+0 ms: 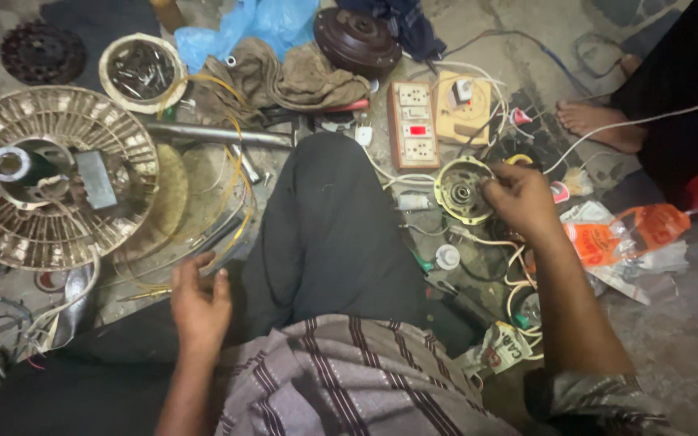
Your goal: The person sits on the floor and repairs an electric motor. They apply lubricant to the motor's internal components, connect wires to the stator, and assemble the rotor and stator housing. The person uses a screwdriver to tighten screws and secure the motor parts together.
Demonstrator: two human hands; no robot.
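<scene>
Bare concrete floor [688, 339], dusty and strewn with parts, serves as the workbench. Taking the round motor housing [460, 190] as landmark: the right hand [523, 198] pinches its right rim; a switch-and-socket board [414, 123] lies just above it; an orange plastic bag [632, 230] sits to its right; a fan guard [50, 173] lies far left. The left hand [199, 299] rests loosely curled, holding nothing, well left of it.

The floor [688, 339] is grey concrete and carries many things. A round fan guard [50, 178] lies at the left, with a bowl of metal parts [140, 71] above it. A switch board [414, 123] lies in the middle, near a brown cloth [292, 81] and a metal pipe [220, 134]. An orange plastic bag [636, 230] lies at the right.
</scene>
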